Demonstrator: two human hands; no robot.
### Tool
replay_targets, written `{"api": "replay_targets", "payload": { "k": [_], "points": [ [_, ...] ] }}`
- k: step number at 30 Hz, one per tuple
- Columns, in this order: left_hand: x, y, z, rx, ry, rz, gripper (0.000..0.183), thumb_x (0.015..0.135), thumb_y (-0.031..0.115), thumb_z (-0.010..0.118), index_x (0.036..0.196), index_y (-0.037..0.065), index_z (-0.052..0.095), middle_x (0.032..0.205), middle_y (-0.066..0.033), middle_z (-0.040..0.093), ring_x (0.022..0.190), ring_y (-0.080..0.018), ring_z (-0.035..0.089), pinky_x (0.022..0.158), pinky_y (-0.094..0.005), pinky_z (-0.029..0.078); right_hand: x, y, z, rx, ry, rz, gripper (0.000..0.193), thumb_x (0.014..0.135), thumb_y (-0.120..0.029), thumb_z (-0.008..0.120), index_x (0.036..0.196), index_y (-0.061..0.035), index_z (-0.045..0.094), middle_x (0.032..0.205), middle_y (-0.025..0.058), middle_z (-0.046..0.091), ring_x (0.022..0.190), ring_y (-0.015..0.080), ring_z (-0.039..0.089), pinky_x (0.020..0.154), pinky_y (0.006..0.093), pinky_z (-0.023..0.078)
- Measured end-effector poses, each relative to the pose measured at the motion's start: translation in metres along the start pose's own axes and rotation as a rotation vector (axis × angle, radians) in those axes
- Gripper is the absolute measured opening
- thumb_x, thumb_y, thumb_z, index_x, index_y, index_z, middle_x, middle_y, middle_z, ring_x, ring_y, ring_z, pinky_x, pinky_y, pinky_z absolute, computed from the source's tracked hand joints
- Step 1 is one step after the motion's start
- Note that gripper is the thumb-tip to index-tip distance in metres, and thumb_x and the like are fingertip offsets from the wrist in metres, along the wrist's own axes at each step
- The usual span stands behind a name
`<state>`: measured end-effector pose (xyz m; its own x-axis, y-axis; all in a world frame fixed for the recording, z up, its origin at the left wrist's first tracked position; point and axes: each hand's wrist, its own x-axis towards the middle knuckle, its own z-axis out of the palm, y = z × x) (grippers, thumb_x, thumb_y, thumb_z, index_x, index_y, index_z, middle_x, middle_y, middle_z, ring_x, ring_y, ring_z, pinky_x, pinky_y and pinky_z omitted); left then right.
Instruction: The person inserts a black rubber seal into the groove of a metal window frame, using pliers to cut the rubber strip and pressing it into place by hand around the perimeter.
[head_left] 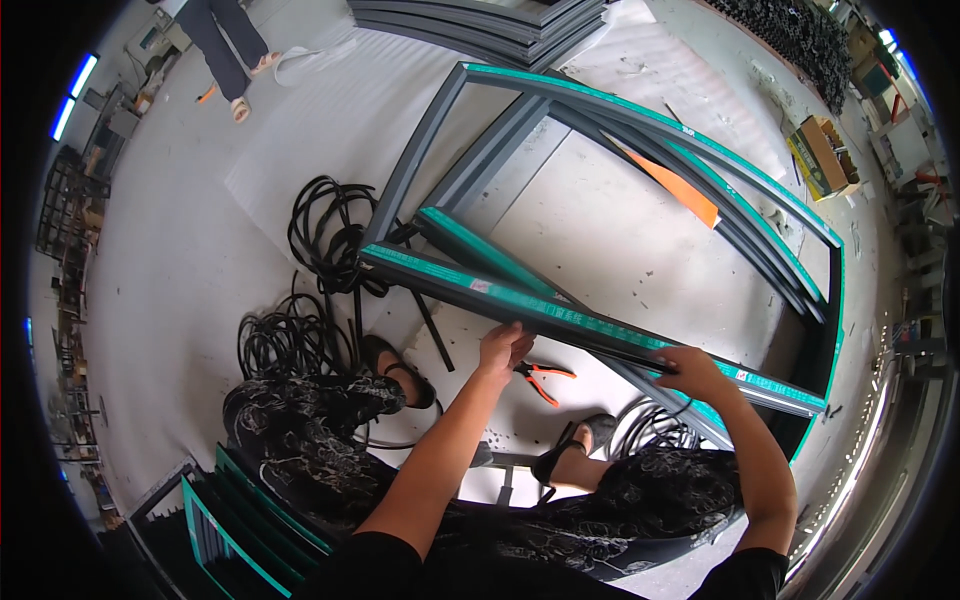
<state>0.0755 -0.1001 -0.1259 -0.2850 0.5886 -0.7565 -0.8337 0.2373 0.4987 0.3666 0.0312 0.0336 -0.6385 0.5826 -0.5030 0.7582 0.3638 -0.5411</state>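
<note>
A grey window frame with green protective film lies in front of me, its near bar running across above my knees. My left hand is closed on the lower edge of that bar, thumb and fingers pinched together. Further right, my right hand has its fingers curled at the same edge, closed on a thin black rubber strip that runs along the bar. The fingertips are partly hidden. Between my hands, a pair of pliers with orange handles lies below the bar.
More grey frames lie underneath, with an orange piece across them. Coiled black strip lies at left. Frame bars are stacked at the far side. A cardboard box stands right; another person's legs show far left.
</note>
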Motion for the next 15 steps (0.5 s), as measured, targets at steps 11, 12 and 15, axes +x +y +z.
{"api": "replay_targets", "payload": {
  "k": [11,12,15],
  "points": [
    [0.003,0.010,-0.017,-0.067,-0.060,-0.009,0.007,0.086,0.008,0.057,0.088,0.004,0.052,0.090,-0.0074,0.061,0.089,-0.0221,0.060,0.088,-0.0376,0.050,-0.140,0.123,-0.036,0.664,0.266,0.443,0.028,0.067,0.002,0.069,0.091,-0.0034,0.057,0.063,0.0002,0.050,0.050,0.0071,0.048,0.041,0.0195,0.036],
    [0.002,0.009,-0.013,-0.073,-0.046,0.020,0.008,0.086,0.009,0.056,0.090,0.004,0.051,0.090,-0.0068,0.060,0.088,-0.0218,0.060,0.087,-0.0374,0.050,-0.149,0.133,-0.035,0.659,0.333,0.450,0.025,0.068,0.002,0.067,0.089,-0.0030,0.057,0.061,0.0000,0.050,0.049,0.0064,0.047,0.041,0.0190,0.035],
    [0.006,0.002,-0.006,-0.012,0.014,0.110,0.010,0.088,0.011,0.054,0.092,0.004,0.050,0.087,-0.0060,0.060,0.085,-0.0206,0.061,0.086,-0.0368,0.050,-0.150,0.153,-0.025,0.696,0.430,0.445,0.016,0.070,0.001,0.065,0.084,-0.0017,0.058,0.059,-0.0009,0.051,0.047,0.0054,0.044,0.041,0.0188,0.033]
  ]
}}
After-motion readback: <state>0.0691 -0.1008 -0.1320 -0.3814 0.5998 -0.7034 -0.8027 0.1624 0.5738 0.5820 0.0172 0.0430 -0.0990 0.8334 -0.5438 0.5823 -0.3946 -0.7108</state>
